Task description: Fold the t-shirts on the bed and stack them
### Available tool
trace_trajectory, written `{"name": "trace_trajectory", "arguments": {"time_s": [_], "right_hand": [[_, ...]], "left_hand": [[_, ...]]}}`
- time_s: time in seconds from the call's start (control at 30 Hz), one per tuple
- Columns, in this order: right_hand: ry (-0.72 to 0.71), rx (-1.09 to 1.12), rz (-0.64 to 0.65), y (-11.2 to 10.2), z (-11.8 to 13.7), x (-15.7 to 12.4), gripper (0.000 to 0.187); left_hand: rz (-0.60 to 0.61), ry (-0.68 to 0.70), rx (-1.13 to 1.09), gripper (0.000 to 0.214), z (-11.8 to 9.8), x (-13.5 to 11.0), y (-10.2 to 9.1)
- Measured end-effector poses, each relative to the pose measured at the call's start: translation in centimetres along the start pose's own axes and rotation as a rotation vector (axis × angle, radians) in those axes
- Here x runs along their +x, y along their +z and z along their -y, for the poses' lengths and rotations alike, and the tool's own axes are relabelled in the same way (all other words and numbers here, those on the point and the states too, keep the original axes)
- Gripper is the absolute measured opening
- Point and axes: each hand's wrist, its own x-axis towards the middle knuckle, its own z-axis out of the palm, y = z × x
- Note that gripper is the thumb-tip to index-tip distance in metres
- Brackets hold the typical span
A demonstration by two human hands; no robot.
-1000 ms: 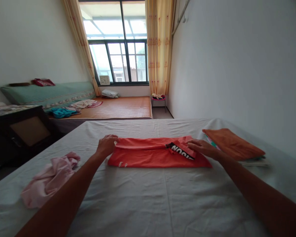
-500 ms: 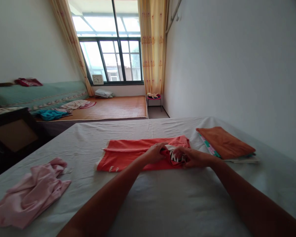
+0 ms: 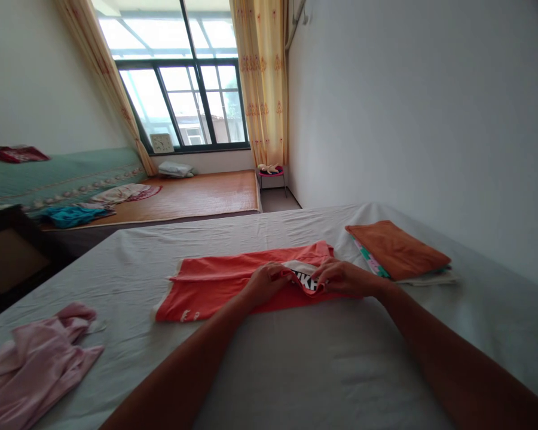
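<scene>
A coral-red garment, apparently a T-shirt (image 3: 215, 286), lies folded into a long strip across the white-sheeted bed (image 3: 296, 364). My left hand (image 3: 265, 283) is closed on an edge of the cloth near its right part. My right hand (image 3: 345, 277) pinches the same edge a little further right. Between the two hands the edge is lifted into an opening, and a white patch with black and white lettering shows inside. Some fingertips are hidden in the fabric.
Right of the shirt sits a stack of folded clothes (image 3: 399, 249), orange-brown on top. A crumpled pink garment (image 3: 40, 364) lies at the left. Beyond the bed stand a dark cabinet (image 3: 13, 251), a second bed with a brown mat (image 3: 197, 194) and a small stool (image 3: 271, 173).
The view has turned slightly, shifting most of the room left. Both hands have spread the cloth edge between them, and more of the lettering shows.
</scene>
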Motion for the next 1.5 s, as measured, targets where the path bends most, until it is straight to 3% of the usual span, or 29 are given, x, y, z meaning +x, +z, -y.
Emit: {"name": "trace_trajectory", "arguments": {"time_s": [0.1,0.23,0.33,0.43,0.53,0.6,0.67,0.77,0.83,0.93,1.07,1.17,1.27,1.37,1.5], "right_hand": [[0.126,0.181,-0.097,0.9,-0.7,0.5,0.037],[0.352,0.266,-0.37,1.9,-2.3,1.5,0.031],[0.461,0.078,-0.505,2.5,-3.2,2.1,0.023],[0.533,-0.169,-0.557,2.6,-3.3,2.2,0.027],[0.522,-0.428,-0.592,2.5,-2.6,2.0,0.033],[0.396,-0.575,-0.622,2.7,-1.9,2.1,0.031],[0.212,-0.656,-0.578,3.3,-1.1,2.5,0.034],[0.043,-0.679,-0.366,5.1,-0.7,3.3,0.041],[0.059,-0.688,-0.268,6.2,-1.1,3.6,0.051],[0.186,-0.737,-0.245,6.8,-2.1,3.4,0.063],[0.364,-0.822,-0.345,5.8,-2.6,3.4,0.06],[0.342,-0.833,-0.409,5.1,-2.5,4.0,0.051],[0.298,-0.814,-0.321,4.9,-3.2,4.4,0.052],[0.367,-0.789,-0.232,4.6,-4.6,3.9,0.055],[0.369,-0.77,-0.243,4.3,-5.9,3.0,0.055]], "left_hand": [[-0.063,-0.067,-0.031,0.03,-0.1,0.2,0.2],[-0.203,-0.214,-0.044,0.031,1.1,1.5,0.5],[-0.248,-0.308,-0.039,0.033,2.3,2.3,0.8],[-0.31,-0.338,0.055,0.038,2.7,2.3,0.8],[-0.363,-0.239,0.221,0.036,1.9,1.8,0.8],[-0.331,-0.095,0.34,0.034,1.0,1.4,1.1],[-0.204,0.045,0.42,0.035,0.2,1.1,1.7],[0.013,0.121,0.489,0.042,-0.5,0.6,2.9],[0.088,0.104,0.523,0.047,-0.6,0.3,3.3],[0.142,0.07,0.543,0.049,-0.5,0.0,3.2],[0.176,0.058,0.545,0.047,-0.2,-0.1,2.8],[0.177,0.072,0.541,0.047,0.1,-0.1,2.8],[0.176,0.081,0.537,0.047,0.2,-0.1,3.0],[0.16,0.059,0.497,0.047,0.4,0.0,2.8],[0.066,-0.119,0.469,0.053,1.7,0.2,0.7]]}}
